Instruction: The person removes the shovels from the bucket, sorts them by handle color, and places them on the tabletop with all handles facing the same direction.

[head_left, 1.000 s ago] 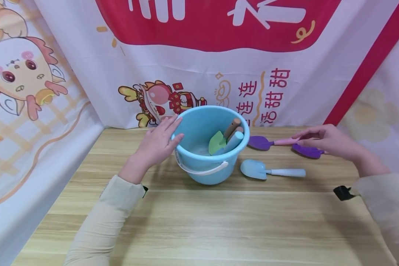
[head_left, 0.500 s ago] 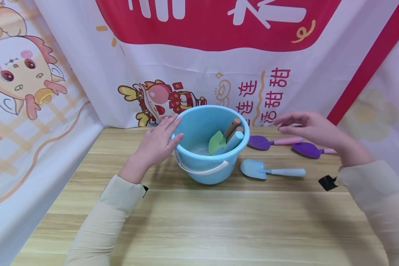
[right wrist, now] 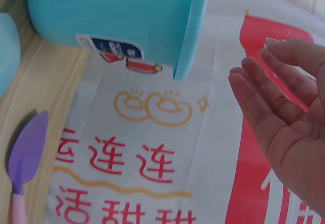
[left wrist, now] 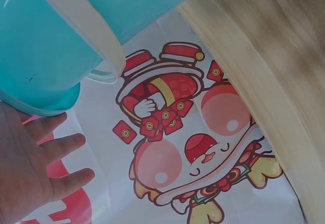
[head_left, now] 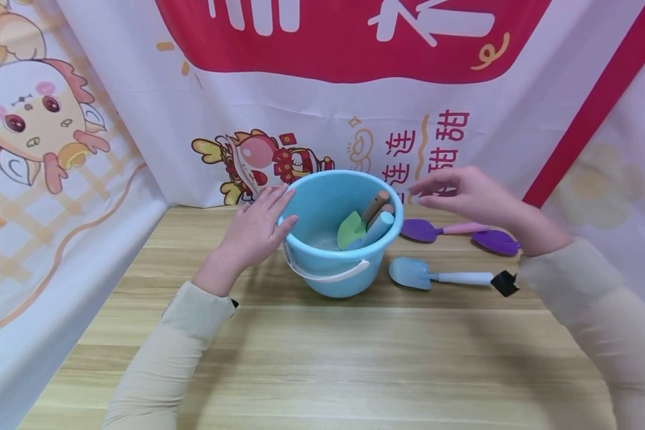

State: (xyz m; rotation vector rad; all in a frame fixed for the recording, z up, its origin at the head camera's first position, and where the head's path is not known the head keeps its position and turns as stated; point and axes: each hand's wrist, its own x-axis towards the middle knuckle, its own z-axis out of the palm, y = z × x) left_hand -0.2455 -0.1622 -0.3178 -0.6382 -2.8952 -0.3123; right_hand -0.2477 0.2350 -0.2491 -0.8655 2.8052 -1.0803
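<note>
Bucket (head_left: 319, 216) of garden tools on the worktop (head_left: 322, 358), standing upright, with both hands up around it. Left hand (head_left: 258, 230) is just resting on the left side of the rim, fingers straight, not gripping anything. Right hand (head_left: 464, 192) hangs in the air off to the other side, a bit above rim level, with nothing in it, fingers loosely bent and the thumb apart from them.

What matters is the angle: the brown handle (head_left: 375, 208) and light blue handle (head_left: 380, 227) lean on the bucket's right inner wall, long axes slanting up and right. So their ends lie left of and below the right hand, which is clearly the nearer one. Green blade (head_left: 351, 231) sits beside them. Lying outside to the right: blue shovel (head_left: 411, 273), scoop toward the bucket, plus two purple trowels (head_left: 420, 230), one partly behind the right arm.
</note>
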